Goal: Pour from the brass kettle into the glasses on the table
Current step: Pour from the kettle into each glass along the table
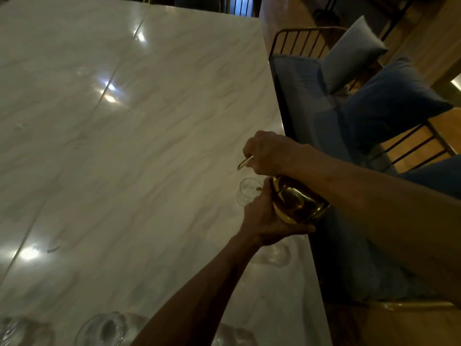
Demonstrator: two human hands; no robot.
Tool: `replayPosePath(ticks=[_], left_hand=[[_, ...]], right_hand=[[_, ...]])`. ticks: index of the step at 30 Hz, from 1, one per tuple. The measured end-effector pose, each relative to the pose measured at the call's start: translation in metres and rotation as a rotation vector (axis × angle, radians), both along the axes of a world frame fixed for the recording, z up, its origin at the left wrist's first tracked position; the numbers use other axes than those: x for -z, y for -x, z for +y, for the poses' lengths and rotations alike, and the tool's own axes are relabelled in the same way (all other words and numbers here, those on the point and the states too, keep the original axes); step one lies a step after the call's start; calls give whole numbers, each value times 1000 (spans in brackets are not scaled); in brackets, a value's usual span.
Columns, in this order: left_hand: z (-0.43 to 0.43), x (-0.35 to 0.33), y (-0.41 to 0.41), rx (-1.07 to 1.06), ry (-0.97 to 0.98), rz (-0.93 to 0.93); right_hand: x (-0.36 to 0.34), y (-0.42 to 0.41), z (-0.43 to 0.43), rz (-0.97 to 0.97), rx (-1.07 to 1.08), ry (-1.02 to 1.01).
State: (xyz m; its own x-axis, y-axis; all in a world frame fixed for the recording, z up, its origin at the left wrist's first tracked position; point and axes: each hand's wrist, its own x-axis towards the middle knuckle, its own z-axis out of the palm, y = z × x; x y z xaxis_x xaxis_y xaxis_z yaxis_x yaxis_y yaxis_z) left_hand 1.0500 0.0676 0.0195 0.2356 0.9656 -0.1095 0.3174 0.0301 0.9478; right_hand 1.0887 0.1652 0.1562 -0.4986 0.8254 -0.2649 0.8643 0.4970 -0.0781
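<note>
At the frame's right-centre, the right hand [268, 153] grips the brass kettle [298, 202] by its handle while the left hand [264, 216] cups its body, tilted toward a glass [245, 191] on the marble table [124, 121].

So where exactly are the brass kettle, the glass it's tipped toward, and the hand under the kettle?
brass kettle [298, 203]: head view, on its shiny round belly.
glass [245, 191]: head view, on its clear side wall, just left of the kettle.
left hand [262, 218]: head view, on the back of the hand cupping the kettle's underside.
</note>
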Motion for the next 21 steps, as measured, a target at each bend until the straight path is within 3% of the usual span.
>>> replayPosePath(ticks=[21], left_hand=[[2, -5, -9, -26, 40, -52]], right_hand=[[0, 0, 6, -71, -15, 5]])
